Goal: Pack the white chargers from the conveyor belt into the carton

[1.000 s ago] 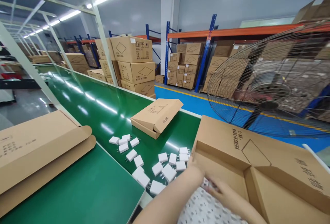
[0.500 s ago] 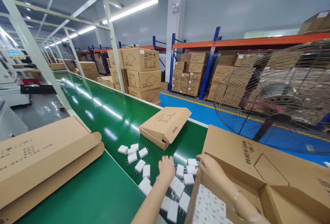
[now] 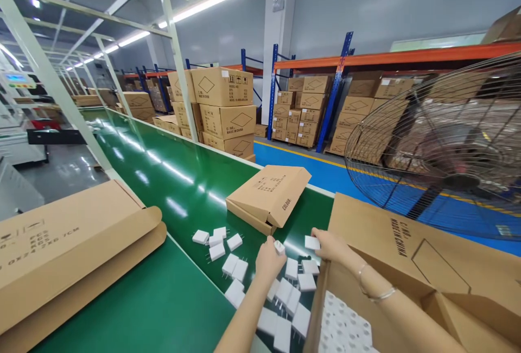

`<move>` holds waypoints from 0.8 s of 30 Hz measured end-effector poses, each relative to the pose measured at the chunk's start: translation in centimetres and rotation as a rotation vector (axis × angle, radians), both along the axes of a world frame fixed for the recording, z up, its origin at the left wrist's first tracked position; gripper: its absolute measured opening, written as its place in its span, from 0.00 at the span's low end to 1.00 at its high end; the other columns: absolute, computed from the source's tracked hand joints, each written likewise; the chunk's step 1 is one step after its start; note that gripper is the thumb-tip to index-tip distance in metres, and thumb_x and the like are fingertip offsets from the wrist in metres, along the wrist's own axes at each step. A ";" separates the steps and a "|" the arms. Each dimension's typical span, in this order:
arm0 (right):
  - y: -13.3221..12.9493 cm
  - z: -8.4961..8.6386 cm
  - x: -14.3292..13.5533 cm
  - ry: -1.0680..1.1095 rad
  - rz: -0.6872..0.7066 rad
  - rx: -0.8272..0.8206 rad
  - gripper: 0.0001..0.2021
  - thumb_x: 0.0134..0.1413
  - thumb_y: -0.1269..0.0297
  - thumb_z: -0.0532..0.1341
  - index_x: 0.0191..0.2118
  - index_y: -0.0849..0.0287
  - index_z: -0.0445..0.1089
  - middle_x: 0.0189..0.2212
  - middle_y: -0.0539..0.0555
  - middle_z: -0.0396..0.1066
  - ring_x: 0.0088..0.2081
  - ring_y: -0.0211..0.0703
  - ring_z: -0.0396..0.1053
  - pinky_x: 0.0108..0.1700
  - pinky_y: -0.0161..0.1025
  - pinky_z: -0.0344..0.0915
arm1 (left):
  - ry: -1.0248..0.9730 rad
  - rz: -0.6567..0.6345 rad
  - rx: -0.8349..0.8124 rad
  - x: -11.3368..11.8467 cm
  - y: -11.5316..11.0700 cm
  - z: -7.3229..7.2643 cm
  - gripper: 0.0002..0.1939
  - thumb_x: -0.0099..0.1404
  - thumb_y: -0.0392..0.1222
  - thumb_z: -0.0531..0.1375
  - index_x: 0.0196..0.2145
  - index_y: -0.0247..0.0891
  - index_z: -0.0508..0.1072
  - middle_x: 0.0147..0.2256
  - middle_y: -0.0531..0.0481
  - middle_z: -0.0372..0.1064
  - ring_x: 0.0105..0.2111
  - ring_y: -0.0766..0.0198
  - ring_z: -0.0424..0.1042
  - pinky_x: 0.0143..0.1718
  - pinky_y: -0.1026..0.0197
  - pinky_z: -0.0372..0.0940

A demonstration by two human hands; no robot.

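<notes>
Closed around a small white plug adapter (image 3: 279, 247), my left hand (image 3: 269, 261) is over the green conveyor belt, just in front of a closed cardboard box (image 3: 268, 193). My right hand (image 3: 328, 244) pinches another white adapter (image 3: 312, 242) near the left edge of an open carton (image 3: 366, 223). Several loose white adapters (image 3: 282, 334) with metal pins lie on the belt below and left of my hands. Inside the carton, white pieces (image 3: 344, 323) stand packed in rows beneath my right forearm.
A large flat carton (image 3: 73, 244) rests at the left on a green surface (image 3: 154, 299). A wire-caged fan (image 3: 448, 168) stands at the right. Stacked boxes (image 3: 226, 92) and blue-orange racks (image 3: 337, 87) are behind the belt.
My left hand has closed on an adapter and shifted slightly right. My right hand has lifted an adapter from the group beside the carton. The camera view has shifted slightly.
</notes>
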State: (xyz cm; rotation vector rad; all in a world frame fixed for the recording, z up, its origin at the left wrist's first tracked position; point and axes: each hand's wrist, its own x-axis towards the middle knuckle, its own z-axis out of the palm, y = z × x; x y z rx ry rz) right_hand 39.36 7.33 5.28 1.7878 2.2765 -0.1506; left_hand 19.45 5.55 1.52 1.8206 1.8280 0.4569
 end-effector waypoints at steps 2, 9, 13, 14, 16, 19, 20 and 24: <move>-0.8 0.9 -0.1 -0.019 0.007 0.056 0.11 0.55 0.67 0.57 0.44 0.63 0.63 0.40 0.55 0.65 0.39 0.43 0.66 0.39 0.43 0.66 | -0.123 -0.026 0.020 0.6 -0.1 0.1 0.13 0.54 0.34 0.55 0.38 0.38 0.58 0.35 0.49 0.66 0.36 0.62 0.67 0.34 0.64 0.57; -3.1 -0.9 -3.4 -0.058 0.110 0.001 0.09 0.52 0.69 0.60 0.41 0.63 0.66 0.42 0.55 0.66 0.41 0.43 0.66 0.40 0.44 0.66 | 0.100 -0.125 -0.022 3.6 -2.6 -2.0 0.15 0.55 0.30 0.53 0.41 0.32 0.61 0.44 0.41 0.61 0.45 0.57 0.63 0.41 0.61 0.58; -2.5 -2.3 -4.1 0.008 0.133 -0.034 0.07 0.55 0.66 0.58 0.39 0.62 0.67 0.39 0.53 0.68 0.41 0.42 0.66 0.41 0.45 0.65 | 0.217 -0.111 -0.064 4.5 -2.8 -2.0 0.15 0.54 0.29 0.54 0.42 0.30 0.63 0.44 0.39 0.63 0.45 0.54 0.63 0.42 0.59 0.59; -2.3 -2.2 -4.0 0.035 0.123 -0.026 0.06 0.54 0.67 0.58 0.38 0.63 0.67 0.38 0.53 0.68 0.41 0.43 0.66 0.42 0.45 0.65 | 0.247 -0.109 -0.073 4.6 -2.6 -1.8 0.15 0.55 0.28 0.53 0.42 0.30 0.64 0.43 0.39 0.63 0.45 0.54 0.63 0.42 0.59 0.60; -2.0 -1.4 -3.3 0.108 0.083 0.012 0.06 0.51 0.71 0.60 0.37 0.64 0.67 0.37 0.56 0.69 0.42 0.47 0.66 0.42 0.47 0.64 | 0.295 -0.095 -0.076 4.5 -1.9 -1.2 0.14 0.57 0.25 0.49 0.42 0.28 0.65 0.42 0.36 0.64 0.45 0.53 0.63 0.41 0.57 0.60; -2.3 0.6 -1.6 0.262 -0.013 0.096 0.12 0.47 0.71 0.61 0.41 0.64 0.66 0.36 0.60 0.70 0.42 0.53 0.67 0.40 0.46 0.63 | 0.305 -0.089 -0.060 3.8 -0.9 -0.4 0.16 0.57 0.22 0.46 0.41 0.28 0.66 0.42 0.35 0.65 0.46 0.52 0.64 0.41 0.56 0.61; -2.8 1.2 -0.9 0.307 -0.037 0.119 0.13 0.49 0.68 0.59 0.42 0.62 0.64 0.35 0.59 0.70 0.40 0.52 0.68 0.39 0.44 0.64 | 0.300 -0.096 -0.059 3.4 -0.7 -0.1 0.16 0.56 0.22 0.47 0.40 0.29 0.67 0.42 0.36 0.65 0.45 0.53 0.64 0.40 0.57 0.61; -7.5 2.0 1.5 0.959 -0.190 -0.085 0.17 0.56 0.52 0.50 0.43 0.59 0.63 0.35 0.55 0.71 0.35 0.43 0.70 0.34 0.37 0.66 | 0.179 -0.110 0.023 1.8 -1.6 1.5 0.16 0.54 0.24 0.52 0.40 0.35 0.67 0.41 0.44 0.67 0.44 0.57 0.65 0.41 0.59 0.61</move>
